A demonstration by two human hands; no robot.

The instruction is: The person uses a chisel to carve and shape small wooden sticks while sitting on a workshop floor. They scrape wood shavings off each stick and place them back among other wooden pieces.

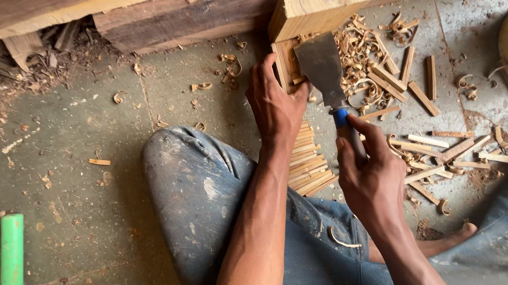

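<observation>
Right hand [368, 177] grips chisel [326, 72] by its handle; left hand [275, 105] pinches strip [287, 65] against block [318, 7] on the floor [78, 148].

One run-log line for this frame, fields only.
left hand: steadies small wood piece against wooden block | right hand: grips chisel, blade on piece | cut sticks stacked below

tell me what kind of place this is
Likely a woodworking spot on a concrete floor: the right hand holds a chisel against a wooden block, with shavings and cut strips around.
</observation>
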